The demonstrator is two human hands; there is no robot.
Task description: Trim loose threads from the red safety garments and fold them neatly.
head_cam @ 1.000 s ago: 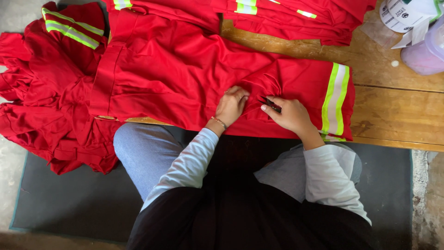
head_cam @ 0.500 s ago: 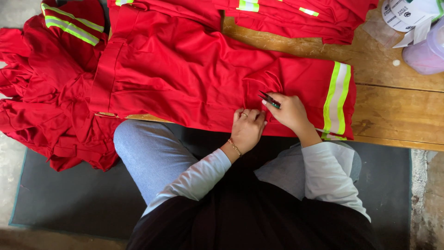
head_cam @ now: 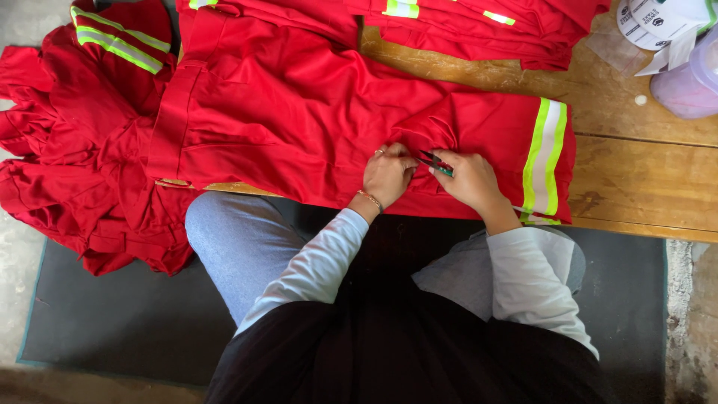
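Observation:
A red work garment [head_cam: 299, 112] with a yellow-and-silver reflective band [head_cam: 544, 153] lies spread over a wooden table [head_cam: 643, 172]. My left hand [head_cam: 387, 173] pinches a fold of the red cloth near the table's front edge. My right hand [head_cam: 471, 179] rests on the cloth just to the right and holds a small dark thread snipper [head_cam: 435, 162], its tip pointing at the pinched fold. A bracelet sits on my left wrist and a ring on one finger.
More red garments [head_cam: 90, 150] hang off the table's left side toward a dark floor mat [head_cam: 112, 322]. Folded red garments [head_cam: 464, 26] lie at the table's back. A lilac plastic container [head_cam: 692, 78] and a white roll stand at the back right.
My left hand has moved back up from the table's edge to the cloth beside the snipper. My right hand has stayed almost in place.

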